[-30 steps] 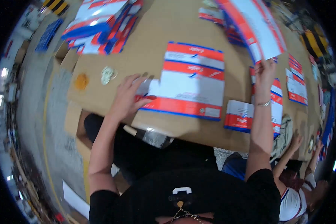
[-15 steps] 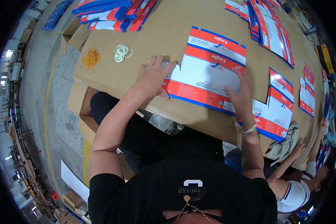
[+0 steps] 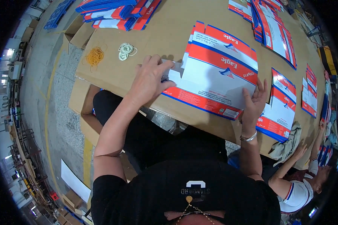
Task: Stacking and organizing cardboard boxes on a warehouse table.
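Before me lies a flat folding carton (image 3: pixel 214 80) in red, white and blue, with a second layer showing past its upper left edge. My left hand (image 3: pixel 150 80) grips the white side flap at its left, fingers over the far side and thumb at the near side. Cupped at the right edge is my right hand (image 3: pixel 254 101), its fingers apart and its thumb against the printed face. Right beside it lies another stack of flat cartons (image 3: pixel 281 107).
White rubber bands (image 3: pixel 127 51) and orange rubber bands (image 3: pixel 95 56) lie on the cardboard-covered table (image 3: pixel 154 41). Bundled cartons (image 3: pixel 116 15) are piled far left, more cartons (image 3: pixel 276 32) far right. A grey-green cloth (image 3: pixel 287 144) lies near a co-worker's arm (image 3: pixel 289 165) at right.
The carton's upper part has shifted slightly right, and a layer beneath now shows at its upper left. My right hand has turned from over the face to the right edge.
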`<state>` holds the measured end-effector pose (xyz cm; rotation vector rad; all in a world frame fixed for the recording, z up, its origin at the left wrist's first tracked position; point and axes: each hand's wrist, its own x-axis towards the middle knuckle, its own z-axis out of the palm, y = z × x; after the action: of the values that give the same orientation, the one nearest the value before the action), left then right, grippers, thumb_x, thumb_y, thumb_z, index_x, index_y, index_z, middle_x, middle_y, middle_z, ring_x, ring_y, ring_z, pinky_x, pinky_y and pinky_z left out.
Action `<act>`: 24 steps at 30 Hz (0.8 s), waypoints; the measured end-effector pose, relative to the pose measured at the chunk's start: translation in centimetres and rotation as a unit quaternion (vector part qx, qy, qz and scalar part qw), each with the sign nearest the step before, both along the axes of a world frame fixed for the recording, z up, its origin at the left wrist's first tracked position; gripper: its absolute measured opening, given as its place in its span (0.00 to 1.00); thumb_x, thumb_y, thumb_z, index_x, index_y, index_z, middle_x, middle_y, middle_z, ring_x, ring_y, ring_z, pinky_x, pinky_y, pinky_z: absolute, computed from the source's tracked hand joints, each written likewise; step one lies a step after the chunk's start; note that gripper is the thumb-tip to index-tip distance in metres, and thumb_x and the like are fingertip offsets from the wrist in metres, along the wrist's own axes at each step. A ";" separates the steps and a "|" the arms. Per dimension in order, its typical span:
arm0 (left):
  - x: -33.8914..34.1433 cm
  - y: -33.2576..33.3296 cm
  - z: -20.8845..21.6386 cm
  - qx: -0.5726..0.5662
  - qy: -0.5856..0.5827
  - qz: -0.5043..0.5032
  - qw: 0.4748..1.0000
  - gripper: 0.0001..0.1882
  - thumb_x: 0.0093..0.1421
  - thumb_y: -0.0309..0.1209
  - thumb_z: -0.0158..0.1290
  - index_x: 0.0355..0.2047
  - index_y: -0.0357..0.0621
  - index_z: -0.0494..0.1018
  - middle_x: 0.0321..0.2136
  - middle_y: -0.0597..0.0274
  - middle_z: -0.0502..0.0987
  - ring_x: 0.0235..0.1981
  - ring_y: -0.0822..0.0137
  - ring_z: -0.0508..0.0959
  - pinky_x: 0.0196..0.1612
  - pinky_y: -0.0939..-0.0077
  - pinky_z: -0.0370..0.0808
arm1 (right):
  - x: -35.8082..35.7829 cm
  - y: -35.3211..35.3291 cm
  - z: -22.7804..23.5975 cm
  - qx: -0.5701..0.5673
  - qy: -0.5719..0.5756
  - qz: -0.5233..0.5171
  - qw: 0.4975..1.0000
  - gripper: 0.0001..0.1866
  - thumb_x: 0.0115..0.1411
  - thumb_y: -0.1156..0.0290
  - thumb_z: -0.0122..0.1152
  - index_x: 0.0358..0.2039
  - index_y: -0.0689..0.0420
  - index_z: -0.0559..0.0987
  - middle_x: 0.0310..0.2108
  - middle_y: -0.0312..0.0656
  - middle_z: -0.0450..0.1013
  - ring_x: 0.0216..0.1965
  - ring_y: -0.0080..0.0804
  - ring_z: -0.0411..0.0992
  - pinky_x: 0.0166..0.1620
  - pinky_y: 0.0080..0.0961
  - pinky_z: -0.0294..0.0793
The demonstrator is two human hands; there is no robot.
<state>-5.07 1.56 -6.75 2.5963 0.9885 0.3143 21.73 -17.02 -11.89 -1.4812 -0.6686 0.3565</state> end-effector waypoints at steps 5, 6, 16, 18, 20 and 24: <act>-0.7 0.3 1.4 -0.045 -0.061 0.008 0.997 0.18 0.42 0.38 0.70 0.29 0.44 0.75 0.36 0.58 0.70 0.43 0.56 0.69 0.42 0.57 0.67 | 2.8 -2.0 2.3 -0.022 0.229 0.151 0.961 0.28 0.60 0.70 0.62 0.59 0.62 0.66 0.52 0.49 0.72 0.52 0.34 0.71 0.54 0.28 0.70; -0.9 0.4 1.5 -0.086 -0.096 -0.024 0.991 0.18 0.41 0.38 0.70 0.28 0.44 0.75 0.35 0.58 0.70 0.42 0.56 0.69 0.41 0.60 0.68 | 2.5 -2.5 3.1 -0.038 0.257 0.115 0.959 0.25 0.60 0.68 0.61 0.57 0.61 0.68 0.49 0.48 0.74 0.50 0.33 0.73 0.53 0.27 0.71; -0.6 0.9 2.3 -0.299 -0.120 -0.075 0.944 0.21 0.42 0.38 0.72 0.28 0.42 0.72 0.33 0.64 0.69 0.37 0.68 0.69 0.39 0.74 0.66 | 3.5 -5.1 0.8 0.136 0.290 0.154 0.935 0.31 0.65 0.51 0.48 0.61 0.60 0.63 0.54 0.50 0.70 0.52 0.41 0.72 0.49 0.36 0.76; -0.4 0.6 2.6 -0.334 -0.126 -0.064 0.932 0.21 0.42 0.38 0.72 0.28 0.42 0.72 0.33 0.65 0.68 0.37 0.68 0.69 0.39 0.74 0.66 | 3.7 -5.4 -1.4 0.114 -0.015 0.053 0.992 0.31 0.65 0.52 0.49 0.61 0.60 0.63 0.53 0.50 0.70 0.53 0.41 0.72 0.47 0.38 0.78; -0.2 0.7 2.6 -0.370 -0.133 -0.053 0.918 0.22 0.41 0.38 0.72 0.28 0.43 0.72 0.34 0.66 0.68 0.37 0.68 0.69 0.40 0.75 0.65 | 1.0 -4.5 3.6 0.169 0.156 0.125 0.965 0.31 0.64 0.50 0.49 0.60 0.59 0.63 0.53 0.51 0.70 0.52 0.39 0.72 0.45 0.38 0.80; 0.2 0.7 2.9 -0.384 -0.142 -0.083 0.909 0.24 0.40 0.42 0.72 0.29 0.42 0.73 0.36 0.62 0.69 0.41 0.65 0.69 0.44 0.73 0.65 | 1.9 -5.4 1.5 0.073 -0.294 -0.022 0.953 0.34 0.62 0.45 0.48 0.59 0.58 0.64 0.52 0.53 0.69 0.52 0.36 0.73 0.43 0.40 0.80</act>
<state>-4.84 2.27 -3.86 1.8296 0.6079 0.1945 23.65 -22.41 -10.35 -1.4589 -1.1066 -0.1823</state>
